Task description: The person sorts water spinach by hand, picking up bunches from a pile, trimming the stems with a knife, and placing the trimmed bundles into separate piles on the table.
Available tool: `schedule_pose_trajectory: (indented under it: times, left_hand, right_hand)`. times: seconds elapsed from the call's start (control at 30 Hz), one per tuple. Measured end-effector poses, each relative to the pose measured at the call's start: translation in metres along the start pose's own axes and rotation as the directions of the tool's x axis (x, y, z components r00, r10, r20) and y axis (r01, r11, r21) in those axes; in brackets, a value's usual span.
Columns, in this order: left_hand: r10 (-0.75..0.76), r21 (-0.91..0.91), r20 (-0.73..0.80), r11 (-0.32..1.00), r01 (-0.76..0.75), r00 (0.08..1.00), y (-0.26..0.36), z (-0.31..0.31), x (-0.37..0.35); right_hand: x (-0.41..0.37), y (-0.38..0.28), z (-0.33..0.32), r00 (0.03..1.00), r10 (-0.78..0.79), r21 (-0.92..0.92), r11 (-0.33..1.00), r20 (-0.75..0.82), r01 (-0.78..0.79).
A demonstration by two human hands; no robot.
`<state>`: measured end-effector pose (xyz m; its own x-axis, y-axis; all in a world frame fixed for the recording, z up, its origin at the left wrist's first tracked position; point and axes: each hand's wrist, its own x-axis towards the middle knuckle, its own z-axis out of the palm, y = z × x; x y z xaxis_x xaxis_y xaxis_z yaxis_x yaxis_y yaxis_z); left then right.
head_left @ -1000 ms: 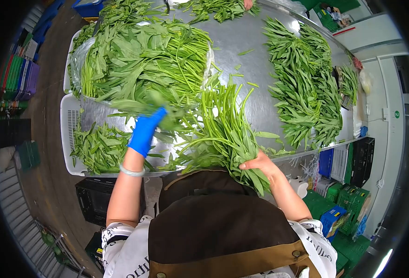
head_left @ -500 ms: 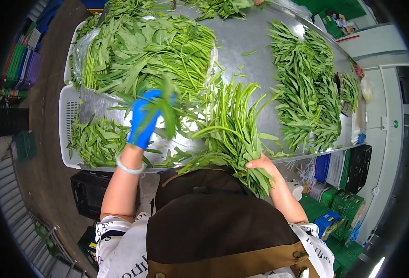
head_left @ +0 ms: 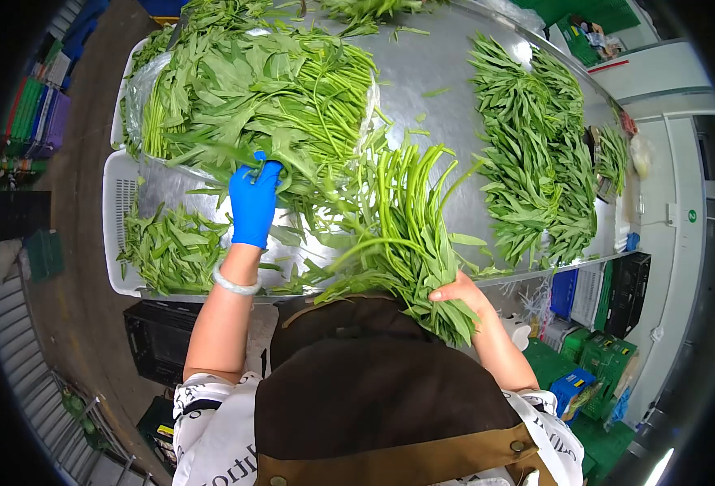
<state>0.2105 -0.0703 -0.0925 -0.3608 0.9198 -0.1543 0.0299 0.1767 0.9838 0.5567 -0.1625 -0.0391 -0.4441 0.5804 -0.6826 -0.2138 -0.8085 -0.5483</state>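
My left hand (head_left: 253,198), in a blue glove, is at the near edge of a large pile of water spinach (head_left: 268,97). Its fingers are curled closed on some water spinach leaves, partly blurred. My bare right hand (head_left: 458,293) grips a bunch of water spinach (head_left: 418,235) against the front of my apron. The stems of this bunch point away from me, and its leafy ends hang over the table's near edge. Loose leaves and stems lie on the metal between the two hands.
Long rows of leafy greens (head_left: 531,154) lie on the right of the metal table (head_left: 446,121). On the left, a white basket (head_left: 121,219) stands beside loose leaves (head_left: 179,251). A black crate (head_left: 159,340) sits below the table, and green crates (head_left: 608,364) are stacked at right.
My left hand has turned and its fingers have closed at the pile's edge; the leaves that hung over it have shifted. My right hand keeps its bunch almost still.
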Motion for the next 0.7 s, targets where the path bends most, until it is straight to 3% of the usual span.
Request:
schedule_pose_trajectory:
  times: [0.03, 0.13, 0.23, 0.27, 0.37, 0.43, 0.47, 0.5, 0.57, 0.67, 0.7]
  left_hand:
    - [-0.019, 0.037, 0.027, 0.999, 0.018, 0.999, 0.000, -0.005, 0.003]
    - [-0.060, -0.302, -0.141, 0.953, 0.015, 0.988, -0.019, 0.006, 0.000]
    - [-0.335, -0.690, -0.068, 0.696, 0.198, 0.940, -0.024, -0.025, 0.024]
    - [-0.305, -0.622, -0.089, 0.760, 0.186, 0.948, -0.024, -0.031, 0.025]
    - [-0.223, -0.232, 0.087, 0.943, 0.238, 0.971, 0.030, -0.016, -0.002]
    - [-0.245, -0.038, 0.329, 0.962, 0.272, 0.912, 0.034, -0.009, -0.013]
    - [-0.161, -0.042, 0.396, 0.980, 0.193, 0.904, 0.037, 0.000, -0.021]
    - [-0.172, 0.001, 0.437, 0.982, 0.191, 0.883, 0.047, 0.011, -0.030]
    - [0.021, 0.140, 0.569, 0.983, -0.122, 0.822, 0.045, 0.025, -0.035]
    - [0.079, 0.247, 0.653, 0.918, -0.311, 0.753, 0.014, 0.035, -0.036]
    - [0.058, 0.267, 0.588, 0.927, -0.262, 0.807, 0.017, 0.033, -0.036]
  right_hand:
    - [0.001, 0.001, -0.002, 1.000, -0.002, -0.002, 1.000, 0.022, 0.002]
    - [0.000, -0.001, 0.001, 0.997, 0.001, -0.004, 1.000, 0.073, -0.001]
    - [-0.002, 0.001, -0.007, 0.988, -0.028, -0.066, 0.997, 0.154, 0.039]
    - [-0.002, 0.003, -0.009, 0.986, -0.061, -0.069, 0.995, 0.156, 0.072]
    - [-0.008, 0.004, -0.014, 0.995, 0.010, -0.030, 1.000, 0.100, -0.007]
    - [-0.007, -0.001, -0.006, 0.994, 0.000, -0.019, 1.000, 0.111, 0.002]
    - [-0.006, -0.003, -0.003, 0.993, 0.008, -0.020, 1.000, 0.118, -0.006]
    - [-0.006, -0.004, -0.002, 0.992, 0.015, -0.022, 1.000, 0.124, -0.012]
    - [-0.002, -0.003, 0.000, 0.992, 0.017, -0.051, 0.999, 0.128, -0.010]
    - [0.001, -0.003, -0.001, 0.987, -0.004, -0.103, 0.994, 0.161, 0.021]
    - [0.001, -0.003, -0.004, 0.988, -0.003, -0.111, 0.994, 0.154, 0.020]
